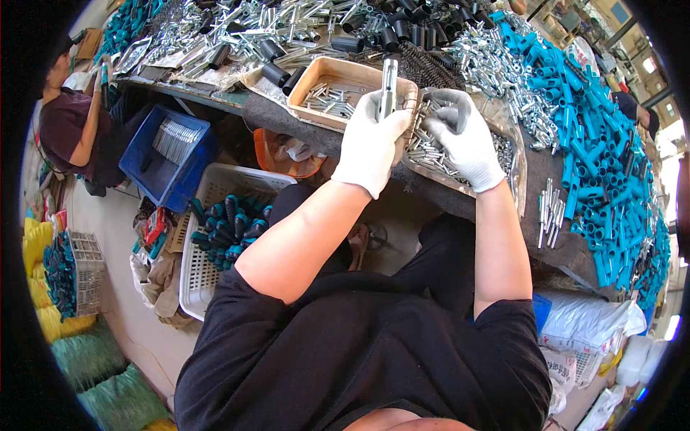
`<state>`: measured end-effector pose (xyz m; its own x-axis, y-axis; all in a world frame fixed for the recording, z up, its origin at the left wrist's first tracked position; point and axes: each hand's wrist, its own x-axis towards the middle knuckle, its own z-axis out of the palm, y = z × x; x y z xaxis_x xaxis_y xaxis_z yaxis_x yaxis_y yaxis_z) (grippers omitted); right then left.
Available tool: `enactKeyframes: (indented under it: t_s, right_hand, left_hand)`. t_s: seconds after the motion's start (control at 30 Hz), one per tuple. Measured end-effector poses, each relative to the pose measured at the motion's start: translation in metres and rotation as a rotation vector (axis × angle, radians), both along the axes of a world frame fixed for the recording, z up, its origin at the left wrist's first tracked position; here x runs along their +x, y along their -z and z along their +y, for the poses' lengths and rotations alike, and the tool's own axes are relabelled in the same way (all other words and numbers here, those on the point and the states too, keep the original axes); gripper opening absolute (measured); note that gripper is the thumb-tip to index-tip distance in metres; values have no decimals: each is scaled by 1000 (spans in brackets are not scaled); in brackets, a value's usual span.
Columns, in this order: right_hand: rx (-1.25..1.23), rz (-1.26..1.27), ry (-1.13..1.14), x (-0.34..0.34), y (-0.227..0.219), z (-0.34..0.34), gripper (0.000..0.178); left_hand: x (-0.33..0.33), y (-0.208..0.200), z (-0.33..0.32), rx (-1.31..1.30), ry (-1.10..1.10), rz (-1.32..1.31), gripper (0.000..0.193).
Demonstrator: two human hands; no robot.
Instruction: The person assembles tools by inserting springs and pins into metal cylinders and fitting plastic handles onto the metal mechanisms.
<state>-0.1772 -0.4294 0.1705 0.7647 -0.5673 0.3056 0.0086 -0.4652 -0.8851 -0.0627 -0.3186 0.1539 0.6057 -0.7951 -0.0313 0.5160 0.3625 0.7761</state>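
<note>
Two white-gloved hands are at work over the cluttered surface (553, 172), which is covered in dark felt. The left hand (370, 140) is closed around a slim silver metal shaft (388, 86), holding it upright just above the edge of a tan rectangular tray (345, 72) that has a scatter of small metal pieces in it. The right hand (460, 140) is curled down, fingers dipped into a shallow tray of small silver metal parts (503, 154) just beside the other hand; whether it has already pinched one I cannot tell, since the fingertips are buried among the pieces.

It looks to me like the picking-up stage of an assembly: one shaft ready, the matching small part being fished out. I'd judge the next move needs a single piece separated from the heap and lined up with the shaft's end, which calls for a fine pinch rather than a scoop.

Along the right a heap of teal plastic handle sleeves (604, 165) runs toward the rim. Below the surface, by the person's knee, sits a white plastic basket of teal-and-black handled tools (226, 226).
</note>
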Motion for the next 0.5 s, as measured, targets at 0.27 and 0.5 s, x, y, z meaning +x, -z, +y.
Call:
enactKeyframes:
  t_s: [0.27,0.5]
  right_hand:
    - [-898,27,131,-1,-1,-8,35]
    - [289,296,-19,-3,-22,-2,29]
  left_hand:
    - [0,-9,-1,63,18,59,37]
    - [-1,-4,-2,-4,-42,-66,32]
